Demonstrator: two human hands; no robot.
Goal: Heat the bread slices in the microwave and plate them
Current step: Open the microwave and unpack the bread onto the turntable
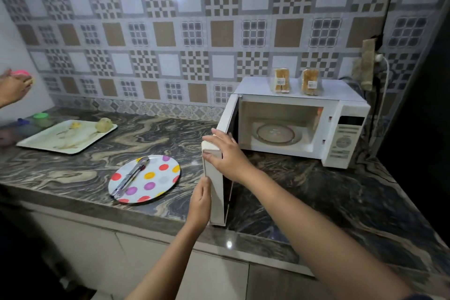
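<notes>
Left of the fingers lies a dotted plate (168, 173) bearing tongs (130, 175). The left hand (200, 204) grips the free edge of the open door (215, 192) low down. The right hand (225, 153), just above, curls its fingers over the top corner. Right of both stands the microwave (345, 134), with two bread packs (282, 80) on top, well beyond the fingertips

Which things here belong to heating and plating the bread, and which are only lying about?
For the job: microwave, its open door gripped by the left hand and right hand, glass turntable, bread packs on top, dotted plate with tongs.

Just lying about: white tray with a dough lump, green-lidded tub, another person's hand holding something pink.
</notes>
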